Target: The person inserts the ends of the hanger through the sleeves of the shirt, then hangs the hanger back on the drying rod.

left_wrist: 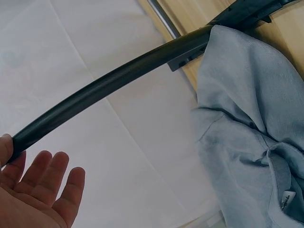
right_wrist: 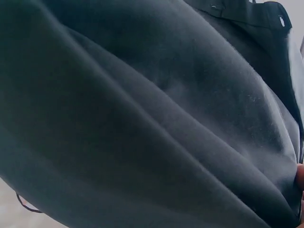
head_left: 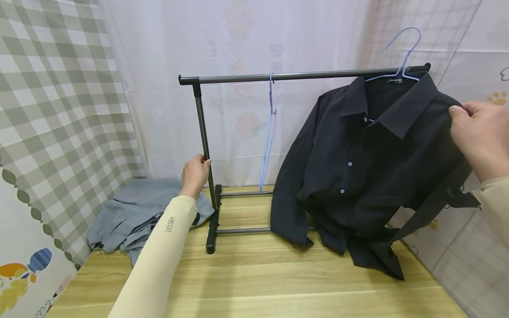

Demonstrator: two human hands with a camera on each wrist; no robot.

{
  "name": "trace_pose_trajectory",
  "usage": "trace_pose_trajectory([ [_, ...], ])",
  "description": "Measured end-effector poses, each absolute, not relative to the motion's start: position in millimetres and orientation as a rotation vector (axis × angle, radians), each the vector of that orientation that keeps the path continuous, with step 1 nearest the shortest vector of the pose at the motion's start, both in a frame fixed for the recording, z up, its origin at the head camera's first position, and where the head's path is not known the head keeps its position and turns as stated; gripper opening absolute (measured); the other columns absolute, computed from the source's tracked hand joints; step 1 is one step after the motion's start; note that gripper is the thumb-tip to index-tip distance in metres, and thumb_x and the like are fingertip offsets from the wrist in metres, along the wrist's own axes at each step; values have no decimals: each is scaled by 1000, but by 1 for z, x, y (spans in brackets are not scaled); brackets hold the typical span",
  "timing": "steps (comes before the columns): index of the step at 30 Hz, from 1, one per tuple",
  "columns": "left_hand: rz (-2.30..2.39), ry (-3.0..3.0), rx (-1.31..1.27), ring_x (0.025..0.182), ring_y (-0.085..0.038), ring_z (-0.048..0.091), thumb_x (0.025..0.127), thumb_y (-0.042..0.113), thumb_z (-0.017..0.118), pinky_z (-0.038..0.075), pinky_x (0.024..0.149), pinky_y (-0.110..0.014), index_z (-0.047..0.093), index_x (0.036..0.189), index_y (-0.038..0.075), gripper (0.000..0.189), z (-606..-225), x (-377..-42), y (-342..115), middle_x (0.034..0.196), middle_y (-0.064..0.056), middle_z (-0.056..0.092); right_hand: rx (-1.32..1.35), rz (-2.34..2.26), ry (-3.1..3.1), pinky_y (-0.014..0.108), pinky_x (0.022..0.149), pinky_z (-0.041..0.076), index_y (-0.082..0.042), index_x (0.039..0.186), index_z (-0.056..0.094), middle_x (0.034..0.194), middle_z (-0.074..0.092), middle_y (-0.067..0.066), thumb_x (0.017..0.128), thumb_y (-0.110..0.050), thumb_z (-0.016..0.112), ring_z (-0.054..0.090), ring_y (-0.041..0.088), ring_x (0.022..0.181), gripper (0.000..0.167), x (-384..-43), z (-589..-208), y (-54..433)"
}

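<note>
A black button-up shirt [head_left: 381,168] is on a light blue wire hanger [head_left: 406,57] at the right end of the black garment rack's rail [head_left: 234,78]. The hanger's hook rises above the rail, its tip pointing left. My right hand [head_left: 483,132] pinches the shirt at its shoulder; in the right wrist view dark cloth [right_wrist: 156,123] fills most of the picture, and only fingertips [right_wrist: 300,178] show at the edge. With thumb and index finger, my left hand [head_left: 195,176] pinches the rack's left post [left_wrist: 95,90]; the other fingers extend loosely apart from it.
A second blue wire hanger [head_left: 267,145] hangs near the rail's middle, seen nearly edge-on. Behind my left forearm lies a crumpled grey-blue garment [head_left: 123,212] on the wooden table [head_left: 254,282]. Patterned cloth and curtains [head_left: 63,79] enclose the sides and back.
</note>
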State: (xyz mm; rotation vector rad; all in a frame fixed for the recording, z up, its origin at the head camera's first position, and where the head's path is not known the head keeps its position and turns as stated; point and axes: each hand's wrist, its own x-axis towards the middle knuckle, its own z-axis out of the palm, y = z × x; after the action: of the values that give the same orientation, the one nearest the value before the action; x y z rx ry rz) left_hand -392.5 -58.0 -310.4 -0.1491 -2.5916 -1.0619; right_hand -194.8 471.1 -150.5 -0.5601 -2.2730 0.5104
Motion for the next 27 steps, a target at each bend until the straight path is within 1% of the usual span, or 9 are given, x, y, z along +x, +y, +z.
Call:
trace_pose_trajectory([
  [2,-1063,-2589,-147,105,-35,61,107,31,46,48,86,-49,59,129,3,38,-310,-392,-58,123,-18,63,-567,500,-2281,38,69,35,8,124,59,114,56,31,103,-32,34,47,44,102,52,-197,-151,472],
  [4,-1063,-2590,-141,105,-36,61,107,31,46,48,86,-49,59,129,3,38,-309,-391,-58,123,-18,63,-580,479,-2297,42,68,34,9,122,59,113,55,33,104,-31,33,48,46,102,51,-199,-154,472],
  [7,-1068,-2594,-132,105,-36,62,107,32,46,49,86,-49,59,130,4,38,-309,-391,-57,123,-18,63,-601,450,-2321,56,80,37,10,124,58,116,56,35,105,-31,32,47,51,108,52,-201,-160,472],
  [9,-1072,-2598,-133,105,-35,61,107,32,45,49,86,-50,59,130,4,39,-310,-391,-57,124,-18,63,-620,436,-2324,60,93,33,10,127,57,126,53,33,105,-31,31,44,52,116,54,-202,-163,471],
  [11,-1075,-2601,-136,105,-35,61,107,32,45,49,86,-49,59,131,4,39,-310,-392,-56,124,-18,63,-634,431,-2326,61,98,30,11,130,55,129,51,34,105,-31,30,41,54,119,54,-204,-166,470],
  [17,-1068,-2600,-139,106,-35,61,108,32,44,49,86,-49,58,131,4,39,-310,-392,-57,124,-18,63,-629,377,-2348,64,102,26,12,131,52,129,49,38,105,-31,28,37,60,119,56,-210,-175,469],
  [21,-1064,-2596,-149,104,-35,62,107,31,45,49,85,-49,59,131,4,39,-310,-391,-58,123,-18,63,-590,337,-2380,66,97,30,11,131,53,125,50,39,105,-32,29,41,60,114,55,-212,-187,468],
  [24,-1071,-2592,-152,104,-35,62,107,32,45,49,85,-49,59,131,4,39,-310,-391,-57,124,-18,63,-540,363,-2375,66,86,33,8,129,57,121,54,38,105,-32,33,45,59,108,53,-212,-198,467],
  [27,-1075,-2592,-148,106,-35,61,107,32,45,49,86,-50,58,131,4,39,-310,-390,-57,125,-18,63,-485,408,-2372,65,87,32,9,128,58,119,55,38,104,-32,35,44,58,107,52,-212,-210,467],
])
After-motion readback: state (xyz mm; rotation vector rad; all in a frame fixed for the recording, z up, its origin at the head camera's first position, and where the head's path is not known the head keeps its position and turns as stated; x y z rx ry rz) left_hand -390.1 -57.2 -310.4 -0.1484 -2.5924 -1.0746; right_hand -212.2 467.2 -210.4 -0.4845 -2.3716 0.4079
